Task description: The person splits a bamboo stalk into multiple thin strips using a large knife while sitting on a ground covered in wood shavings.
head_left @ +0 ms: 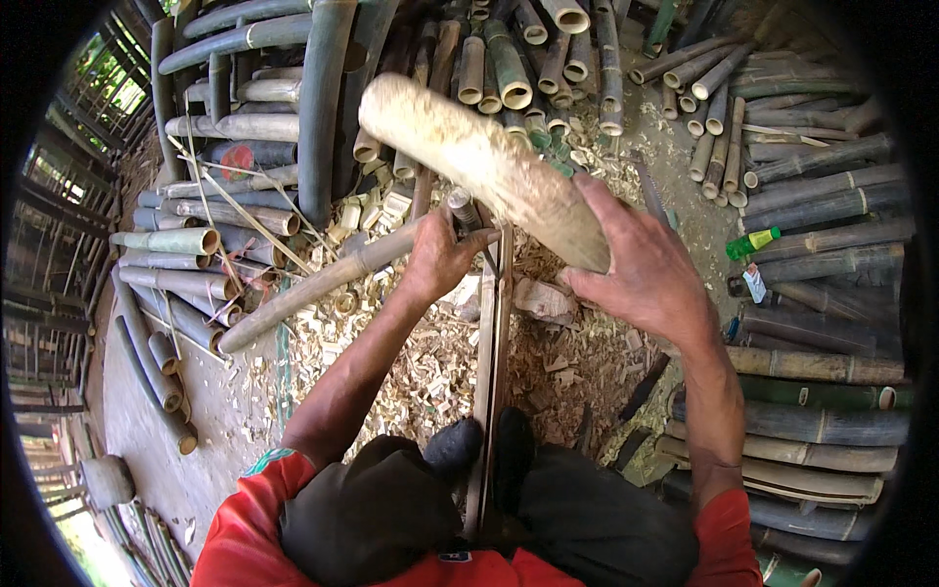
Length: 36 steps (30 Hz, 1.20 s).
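Observation:
My right hand (pixel 641 264) grips a thick pale wooden club (pixel 479 161) raised at a slant above the work. My left hand (pixel 440 256) is closed around the handle of a blade tool (pixel 468 210) set against the top end of a long split bamboo strip (pixel 492 362). That strip runs from the tool down between my two dark shoes (pixel 479 452). Wood chips and shavings (pixel 421 362) cover the ground around the strip.
Bamboo poles lie stacked at the top (pixel 509 59), left (pixel 186 264) and right (pixel 822 254). One long grey pole (pixel 313 289) slants beside my left forearm. A green bottle with a yellow cap (pixel 751 243) rests on the right stack. A stump (pixel 106 481) stands at lower left.

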Each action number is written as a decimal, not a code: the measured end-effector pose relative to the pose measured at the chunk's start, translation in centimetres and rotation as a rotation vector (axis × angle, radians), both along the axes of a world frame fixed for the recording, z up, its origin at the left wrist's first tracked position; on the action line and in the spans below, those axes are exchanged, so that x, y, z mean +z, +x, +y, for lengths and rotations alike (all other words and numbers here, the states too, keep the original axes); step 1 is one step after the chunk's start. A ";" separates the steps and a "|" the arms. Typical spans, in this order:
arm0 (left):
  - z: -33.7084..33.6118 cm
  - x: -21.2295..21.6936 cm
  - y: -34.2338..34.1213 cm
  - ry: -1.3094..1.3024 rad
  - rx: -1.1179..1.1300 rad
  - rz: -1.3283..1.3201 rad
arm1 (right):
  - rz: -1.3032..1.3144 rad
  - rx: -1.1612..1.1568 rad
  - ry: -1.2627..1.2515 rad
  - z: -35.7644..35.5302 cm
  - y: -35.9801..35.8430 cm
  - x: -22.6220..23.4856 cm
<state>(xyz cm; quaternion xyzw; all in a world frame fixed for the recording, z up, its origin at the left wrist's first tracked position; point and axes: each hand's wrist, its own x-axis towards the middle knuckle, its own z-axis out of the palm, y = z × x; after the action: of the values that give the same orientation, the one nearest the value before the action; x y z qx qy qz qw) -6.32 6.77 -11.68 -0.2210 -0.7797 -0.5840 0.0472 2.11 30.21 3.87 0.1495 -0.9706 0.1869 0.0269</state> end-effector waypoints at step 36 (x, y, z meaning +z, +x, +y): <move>-1.7 -5.5 12.5 -0.651 -0.436 0.296 | -0.229 -0.306 -0.574 3.7 0.4 -7.2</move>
<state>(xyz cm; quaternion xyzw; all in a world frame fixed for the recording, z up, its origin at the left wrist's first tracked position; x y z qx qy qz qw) 6.20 5.10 -17.15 -0.4657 -0.8434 -0.2654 -0.0382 2.56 33.87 -3.35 -0.0335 -0.8862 0.4618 -0.0136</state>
